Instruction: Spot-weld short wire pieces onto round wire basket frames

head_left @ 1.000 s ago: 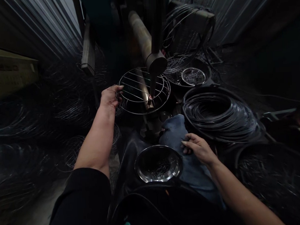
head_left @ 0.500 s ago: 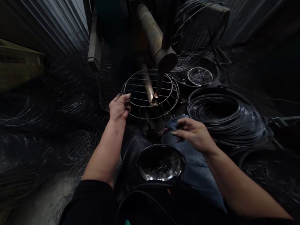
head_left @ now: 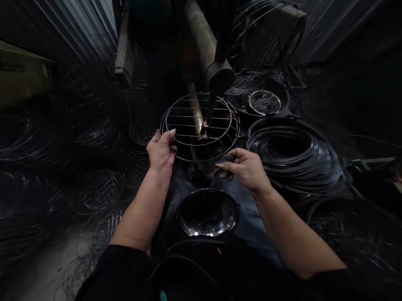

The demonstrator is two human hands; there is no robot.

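My left hand pinches the left rim of a round wire rack, which has parallel cross wires and two rings. The rack lies around the upright electrode and over the lower metal bar of a machine; a small orange glow shows at the electrode's tip. Near the rack's front right edge, my right hand is closed with thumb and fingertips together. Whatever is between them is too small and dark to name. Below the hands, a shiny metal bowl at my lap holds small dark metal pieces.
A large coil of wire stands at the right, with a small dish of metal bits behind it. Wire racks are heaped along the left. A thick machine arm juts toward me, and a yellow box sits far left.
My right hand has moved left and up, closer to the rack's front edge. My left hand keeps its hold on the rim. The glow at the electrode tip is smaller.
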